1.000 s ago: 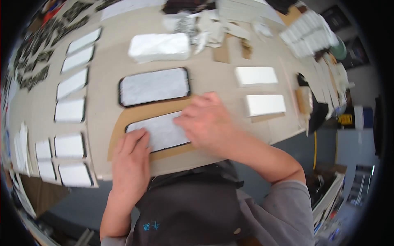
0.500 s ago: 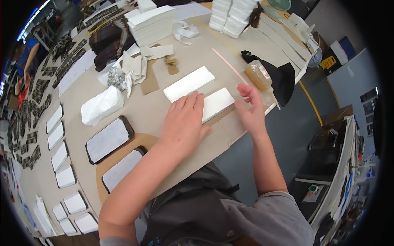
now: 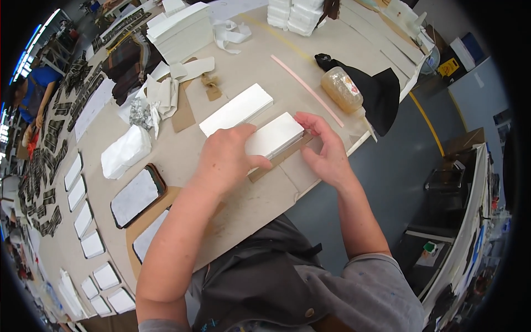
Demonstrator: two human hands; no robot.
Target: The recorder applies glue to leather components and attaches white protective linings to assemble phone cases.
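Two stacks of white rectangular pieces, looking like paper or card, lie side by side at the middle of the table. Around the left end of the nearer stack point(image 3: 278, 134), my left hand point(image 3: 225, 156) is closed, its thumb along the near side and its fingers over the far side. My right hand point(image 3: 327, 152) is cupped at the other end, fingers and thumb apart, fingertips at the far corner. The farther stack point(image 3: 238, 109) lies just beyond my left fingers. A brown strip point(image 3: 282, 160) shows under the nearer stack's front edge.
A bottle of amber liquid point(image 3: 340, 91) lies on black cloth point(image 3: 381, 94) at the right, beside a pink strip point(image 3: 307, 89). To the left are a white wrapped bundle point(image 3: 126, 152) and dark-edged pads point(image 3: 135, 200). A tall white stack point(image 3: 180, 34) stands behind. Another person point(image 3: 36, 94) works far left.
My right hand has come in to the stack's right end. My left hand has shifted to grip its left end. The whole view has moved slightly.
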